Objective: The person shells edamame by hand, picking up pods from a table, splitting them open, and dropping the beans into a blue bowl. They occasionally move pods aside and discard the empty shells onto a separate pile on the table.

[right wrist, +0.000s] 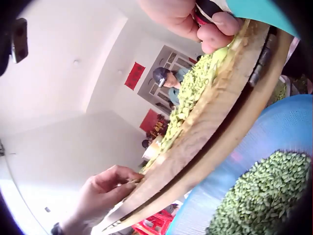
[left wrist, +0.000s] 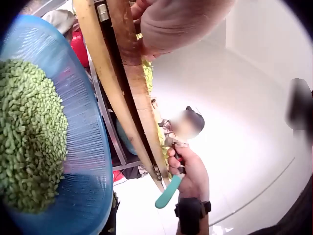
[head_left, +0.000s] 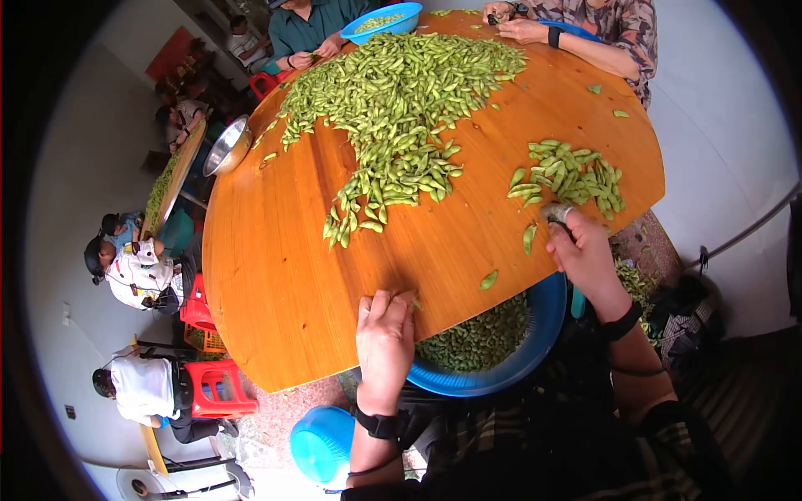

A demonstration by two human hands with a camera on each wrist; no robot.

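Note:
At the table's near edge, my left hand (head_left: 385, 338) pinches a small green pod (head_left: 415, 306) between curled fingers and thumb. My right hand (head_left: 588, 255) grips a teal-handled tool (left wrist: 169, 192) with black and red parts below a short metal end. In the head view its metal end (head_left: 558, 214) reaches toward a small heap of green soybean pods (head_left: 576, 174) on the right. Single pods (head_left: 489, 280) lie between the hands. Below the edge sits a blue basin (head_left: 547, 321) with many shelled green beans (head_left: 480, 336), partly hidden under the table.
A large pile of pods (head_left: 401, 100) covers the far part of the wooden table (head_left: 276, 309). Two people sit across, near another blue basin (head_left: 409, 18). A metal bowl (head_left: 227, 147) stands at the left edge. Red stools (head_left: 219, 391) and a blue tub (head_left: 322, 442) are on the floor.

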